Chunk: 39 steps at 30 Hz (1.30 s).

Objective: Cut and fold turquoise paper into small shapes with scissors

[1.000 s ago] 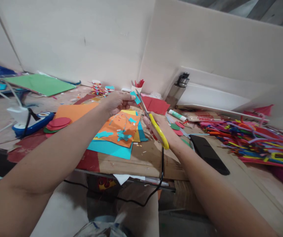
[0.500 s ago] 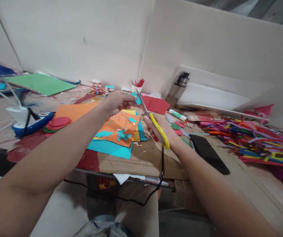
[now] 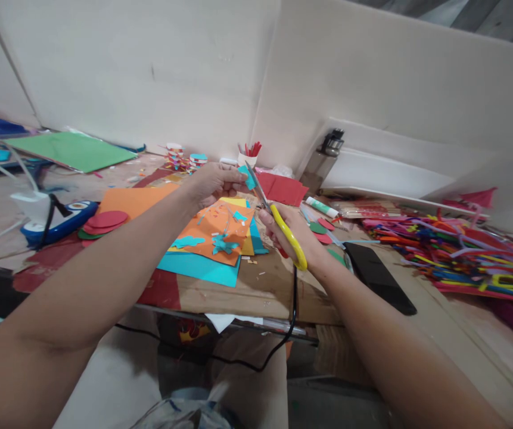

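Note:
My left hand (image 3: 211, 183) is closed in a pinch on a small teal paper piece (image 3: 246, 177), held above the table. My right hand (image 3: 289, 233) grips yellow-handled scissors (image 3: 288, 237). Their blades (image 3: 256, 183) point up and to the left and meet the teal piece. Beneath both hands lies a stack of orange, yellow and teal paper sheets (image 3: 211, 244) strewn with teal cut-outs and small scraps.
A black phone (image 3: 379, 277) lies right of my right wrist, beside a heap of coloured pipe cleaners (image 3: 457, 253). A glue stick (image 3: 322, 208), red paper (image 3: 283, 189), a metal bottle (image 3: 323, 158), a green sheet (image 3: 72, 152), red paper circles (image 3: 104, 223) and a blue device (image 3: 59, 221) surround the stack. A black cable (image 3: 292, 310) hangs over the table edge.
The hands, scissors and teal piece have barely shifted, only slightly upward in view. Nothing was let go or picked up.

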Available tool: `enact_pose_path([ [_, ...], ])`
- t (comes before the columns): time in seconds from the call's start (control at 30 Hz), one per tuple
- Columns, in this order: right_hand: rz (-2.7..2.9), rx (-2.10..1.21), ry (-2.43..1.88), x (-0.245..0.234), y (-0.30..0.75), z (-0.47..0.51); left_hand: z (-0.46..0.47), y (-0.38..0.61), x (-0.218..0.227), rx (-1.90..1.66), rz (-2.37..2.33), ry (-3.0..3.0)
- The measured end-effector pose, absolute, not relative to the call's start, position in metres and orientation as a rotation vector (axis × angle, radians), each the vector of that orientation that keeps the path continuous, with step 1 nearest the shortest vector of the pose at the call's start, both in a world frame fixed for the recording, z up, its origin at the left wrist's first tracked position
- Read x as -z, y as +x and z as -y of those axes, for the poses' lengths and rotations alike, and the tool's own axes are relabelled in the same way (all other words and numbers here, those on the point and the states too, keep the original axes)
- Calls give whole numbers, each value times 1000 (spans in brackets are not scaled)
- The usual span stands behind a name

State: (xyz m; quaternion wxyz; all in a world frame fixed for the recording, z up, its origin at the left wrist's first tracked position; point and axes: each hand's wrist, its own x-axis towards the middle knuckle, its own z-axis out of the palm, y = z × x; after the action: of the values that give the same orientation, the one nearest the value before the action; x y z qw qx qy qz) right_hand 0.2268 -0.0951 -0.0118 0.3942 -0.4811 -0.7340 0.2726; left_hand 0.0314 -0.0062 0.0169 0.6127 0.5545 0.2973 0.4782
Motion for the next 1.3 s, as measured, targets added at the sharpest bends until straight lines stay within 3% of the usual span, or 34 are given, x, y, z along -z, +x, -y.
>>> enact_pose_path([
  [0.6,1874,-677,-1238,13,227,95,8,30,-19,-1083,-697,1307],
  [1.03,2016,-320,-1320,13,224,96,12,38,-14,-1020,-661,1290],
  [1.3,1961,-425,-1288,14,225,95,13,36,-17,-994,-601,1308],
])
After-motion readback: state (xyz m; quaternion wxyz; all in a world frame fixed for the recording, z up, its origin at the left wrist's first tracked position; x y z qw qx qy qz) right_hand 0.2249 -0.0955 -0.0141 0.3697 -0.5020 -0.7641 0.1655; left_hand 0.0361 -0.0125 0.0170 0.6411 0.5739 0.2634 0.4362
